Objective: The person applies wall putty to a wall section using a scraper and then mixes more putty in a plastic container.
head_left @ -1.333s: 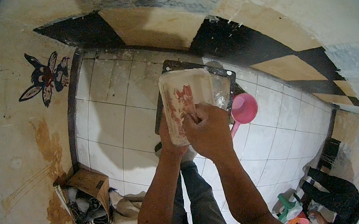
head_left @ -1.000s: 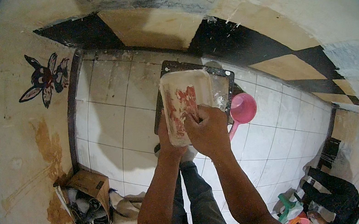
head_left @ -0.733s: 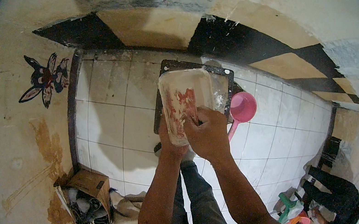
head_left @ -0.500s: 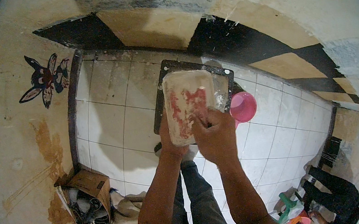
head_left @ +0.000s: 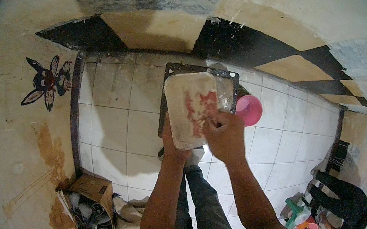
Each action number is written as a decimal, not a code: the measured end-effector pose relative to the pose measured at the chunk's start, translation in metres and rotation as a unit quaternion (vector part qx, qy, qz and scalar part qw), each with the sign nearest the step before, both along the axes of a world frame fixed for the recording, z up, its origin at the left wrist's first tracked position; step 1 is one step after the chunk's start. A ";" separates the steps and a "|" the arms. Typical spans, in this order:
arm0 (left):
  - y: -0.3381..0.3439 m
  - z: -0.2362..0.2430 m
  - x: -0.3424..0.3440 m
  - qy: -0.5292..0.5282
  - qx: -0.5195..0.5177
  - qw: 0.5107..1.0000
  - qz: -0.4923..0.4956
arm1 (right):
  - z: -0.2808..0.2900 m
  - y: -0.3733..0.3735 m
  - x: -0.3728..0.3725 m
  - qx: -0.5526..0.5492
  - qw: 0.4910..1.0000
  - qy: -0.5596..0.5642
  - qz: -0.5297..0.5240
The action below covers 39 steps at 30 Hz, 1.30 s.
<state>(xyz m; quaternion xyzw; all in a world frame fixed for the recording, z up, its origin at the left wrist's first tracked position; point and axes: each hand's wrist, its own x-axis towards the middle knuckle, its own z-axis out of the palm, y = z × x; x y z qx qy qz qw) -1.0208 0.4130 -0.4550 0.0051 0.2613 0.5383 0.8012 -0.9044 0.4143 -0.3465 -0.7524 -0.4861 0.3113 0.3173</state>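
My left hand (head_left: 172,143) grips the near left edge of a shallow rectangular tray (head_left: 182,114), its fingers mostly hidden underneath. Beige paste or powder coats the inside of the tray, and red patches show through right of the middle. Over the tray's right side, my right hand (head_left: 225,134) is closed, knuckles up; whatever it holds is hidden below the fingers. Beyond and beneath the tray lies a black-edged rectangular panel (head_left: 225,73) with pale smears. A pink plastic cup or dipper (head_left: 249,110) stands just right of my right hand.
White floor tiles (head_left: 146,120) run below, bounded by walls ahead and at both sides. A cardboard box (head_left: 92,189) of dark items sits at the left wall, with a pale cloth (head_left: 130,219) beside it. Black fabric (head_left: 342,195) and a green plastic item (head_left: 294,211) lie lower right.
My right hand has moved slightly right across the tray. Beige now covers more of its left part, and the red patches are smaller. My left hand stays nearly in place.
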 end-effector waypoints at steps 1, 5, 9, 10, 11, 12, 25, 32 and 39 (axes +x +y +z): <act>-0.002 -0.002 -0.002 0.002 -0.009 1.000 0.002 | 0.004 0.000 0.005 -0.008 1.000 -0.018 -0.016; -0.004 -0.003 -0.006 0.001 -0.028 1.000 -0.005 | 0.014 0.000 0.015 -0.036 0.994 -0.094 -0.050; -0.005 -0.012 -0.003 -0.010 -0.077 0.997 0.008 | 0.007 0.001 0.006 -0.030 0.992 -0.122 0.008; -0.004 -0.010 -0.003 -0.005 -0.079 0.997 0.009 | 0.009 0.002 0.004 -0.040 0.990 -0.130 0.026; -0.004 -0.007 -0.003 0.001 -0.080 0.997 0.011 | 0.014 0.003 0.003 -0.042 0.990 -0.133 0.014; -0.003 -0.005 -0.003 0.006 -0.080 0.997 0.012 | 0.019 0.003 0.002 -0.045 0.990 -0.135 0.001; -0.007 0.001 0.000 0.075 -0.004 0.997 0.015 | 0.032 0.004 -0.015 0.008 0.982 -0.189 0.007; -0.005 0.000 -0.003 0.007 -0.064 0.998 0.024 | 0.015 0.008 -0.006 -0.058 0.990 -0.132 0.000; -0.006 -0.008 -0.005 -0.027 -0.061 0.997 0.028 | 0.009 0.012 -0.010 0.017 0.986 -0.165 -0.025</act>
